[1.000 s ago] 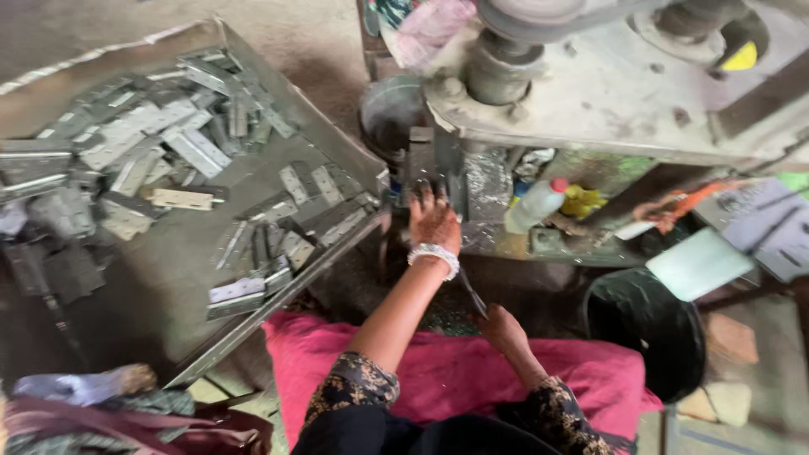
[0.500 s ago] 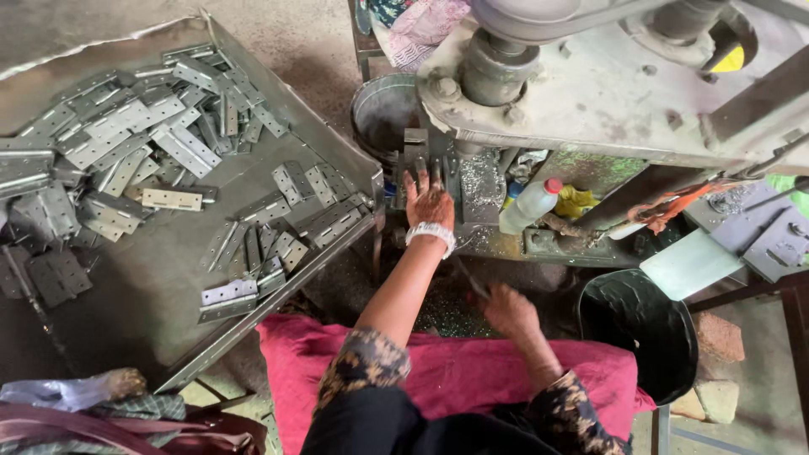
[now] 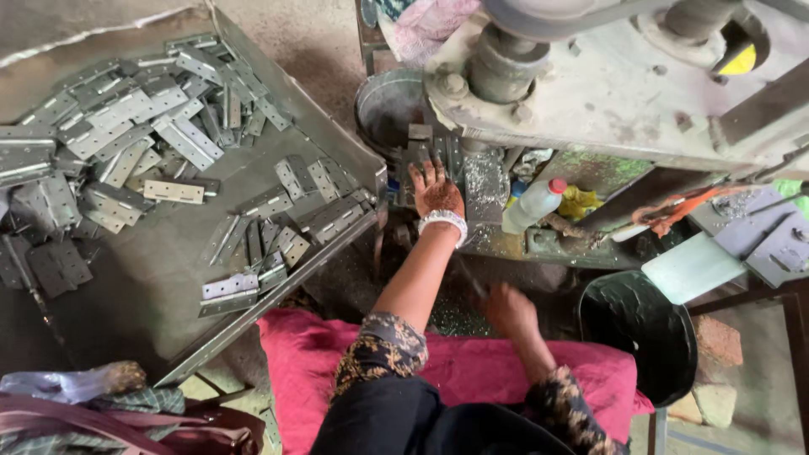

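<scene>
Workshop clutter is filling the view: a grey metal tray [image 3: 168,278] is carrying scattered steel hinges [image 3: 173,192], and beside it a heavy press machine [image 3: 624,93] is looming over a black bucket [image 3: 636,329]. A hinge piece [image 3: 415,156] is sitting at the press, just past the fingertips of the left hand [image 3: 436,192], which is lying flat with fingers spread, gripping nothing. Keeping fingers outside the die looks wise (my judgement). The right hand [image 3: 508,307] is blurring near the lap; its grip I cannot tell.
</scene>
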Action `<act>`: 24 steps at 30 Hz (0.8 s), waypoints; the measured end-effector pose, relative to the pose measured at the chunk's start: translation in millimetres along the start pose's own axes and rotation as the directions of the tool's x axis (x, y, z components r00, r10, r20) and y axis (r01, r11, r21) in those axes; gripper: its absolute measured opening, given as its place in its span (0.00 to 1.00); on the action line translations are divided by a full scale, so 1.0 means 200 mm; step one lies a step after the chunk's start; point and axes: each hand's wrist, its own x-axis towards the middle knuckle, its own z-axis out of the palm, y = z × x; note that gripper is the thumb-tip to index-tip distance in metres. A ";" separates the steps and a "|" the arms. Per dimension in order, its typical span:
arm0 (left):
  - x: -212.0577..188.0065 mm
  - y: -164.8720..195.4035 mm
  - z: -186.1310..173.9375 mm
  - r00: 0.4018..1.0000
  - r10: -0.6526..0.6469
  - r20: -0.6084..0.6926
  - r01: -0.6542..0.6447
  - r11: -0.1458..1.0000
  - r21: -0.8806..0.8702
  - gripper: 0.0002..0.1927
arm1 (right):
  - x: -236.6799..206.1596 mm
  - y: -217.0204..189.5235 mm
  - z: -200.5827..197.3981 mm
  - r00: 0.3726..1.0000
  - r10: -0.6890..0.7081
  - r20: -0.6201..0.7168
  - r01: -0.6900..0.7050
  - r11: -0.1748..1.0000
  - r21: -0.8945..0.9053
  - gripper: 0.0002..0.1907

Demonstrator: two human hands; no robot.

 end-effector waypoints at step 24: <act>-0.43 -1.13 0.18 0.909 -0.417 -0.017 0.380 0.844 -0.378 0.22 | -0.29 -0.40 -0.58 0.957 -0.027 -0.287 0.043 0.998 0.050 0.18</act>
